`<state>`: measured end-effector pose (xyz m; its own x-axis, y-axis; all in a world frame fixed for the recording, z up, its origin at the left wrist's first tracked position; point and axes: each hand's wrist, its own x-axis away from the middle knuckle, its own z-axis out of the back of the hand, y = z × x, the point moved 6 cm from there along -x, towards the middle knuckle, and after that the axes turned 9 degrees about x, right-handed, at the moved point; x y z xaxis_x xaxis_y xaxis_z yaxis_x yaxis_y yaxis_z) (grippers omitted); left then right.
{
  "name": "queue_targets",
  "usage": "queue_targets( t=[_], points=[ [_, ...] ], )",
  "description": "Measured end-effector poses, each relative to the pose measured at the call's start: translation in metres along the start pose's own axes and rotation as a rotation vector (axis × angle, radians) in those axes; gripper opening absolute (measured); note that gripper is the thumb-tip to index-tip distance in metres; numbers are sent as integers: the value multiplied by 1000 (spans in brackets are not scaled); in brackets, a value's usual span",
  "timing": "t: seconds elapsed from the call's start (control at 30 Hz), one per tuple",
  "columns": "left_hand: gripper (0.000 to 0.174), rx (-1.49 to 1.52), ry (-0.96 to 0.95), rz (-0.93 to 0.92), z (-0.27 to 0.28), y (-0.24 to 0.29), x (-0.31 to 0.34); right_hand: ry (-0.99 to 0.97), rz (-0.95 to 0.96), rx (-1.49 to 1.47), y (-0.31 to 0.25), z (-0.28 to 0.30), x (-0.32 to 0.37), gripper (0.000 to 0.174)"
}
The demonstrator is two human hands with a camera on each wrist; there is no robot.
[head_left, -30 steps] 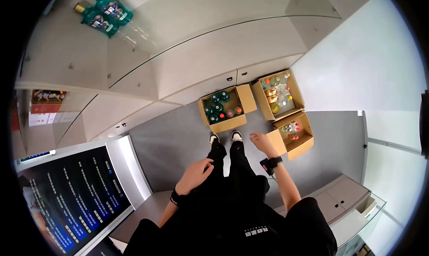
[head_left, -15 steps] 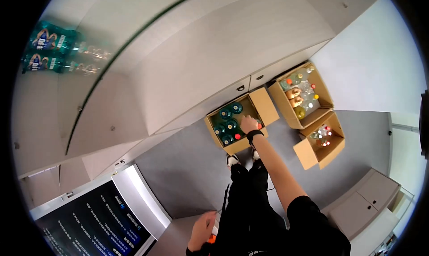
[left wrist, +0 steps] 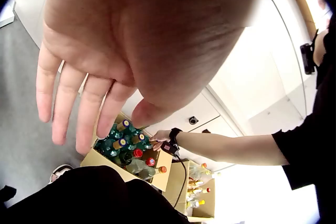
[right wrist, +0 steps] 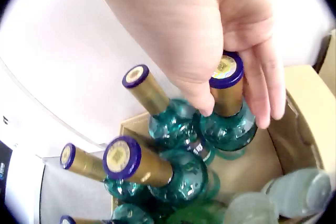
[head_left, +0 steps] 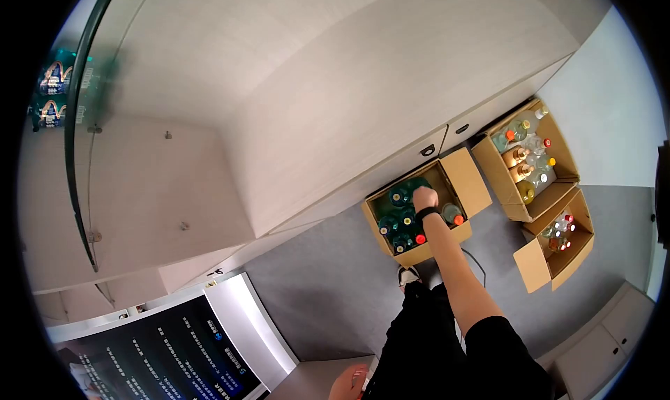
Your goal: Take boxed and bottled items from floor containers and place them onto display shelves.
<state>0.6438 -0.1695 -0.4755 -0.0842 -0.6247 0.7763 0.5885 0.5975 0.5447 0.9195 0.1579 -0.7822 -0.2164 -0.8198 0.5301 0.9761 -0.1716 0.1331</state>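
My right hand holds the gold neck of a teal bottle in the right wrist view, thumb on one side and fingers on the other. More teal bottles with purple-rimmed caps stand beside it in an open cardboard box. In the head view, that hand is over the box, hiding the bottle's neck. My left hand hangs with extended fingers and holds nothing in the left wrist view; at the bottom edge of the head view it shows only partly.
Two more open boxes with assorted bottles stand to the right. Pale cabinets run behind the boxes. A glass shelf edge and teal bottles are at upper left, a screen at lower left.
My right hand has reached from beside my legs into the box and taken hold of a bottle neck. My left hand has dropped towards the bottom edge. The head view has shifted.
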Motion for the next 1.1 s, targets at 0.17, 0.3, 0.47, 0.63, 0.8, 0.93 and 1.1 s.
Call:
queue_targets(
  t=[0.17, 0.3, 0.47, 0.63, 0.8, 0.93, 1.1],
  points=[
    [32, -20, 68, -63, 9, 17, 8, -21, -226, -236, 22, -77, 2, 27],
    [27, -11, 86, -35, 14, 6, 15, -79, -56, -399, 61, -57, 14, 26],
    [24, -41, 32, -122, 17, 57, 38, 14, 92, -733, 123, 2, 85, 31],
    [37, -187, 49, -520, 27, 143, 60, 116, 151, -627, 170, 127, 230, 31],
    [70, -333, 87, -765, 27, 218, 68, -133, 428, -613, 194, 259, 377, 34],
    [85, -369, 13, -1084, 17, 283, 94, -524, 541, -809, 180, 361, 471, 32],
    [82, -189, -217, -1037, 36, 287, 109, -414, 918, -631, 152, 428, 511, 29]
  ],
)
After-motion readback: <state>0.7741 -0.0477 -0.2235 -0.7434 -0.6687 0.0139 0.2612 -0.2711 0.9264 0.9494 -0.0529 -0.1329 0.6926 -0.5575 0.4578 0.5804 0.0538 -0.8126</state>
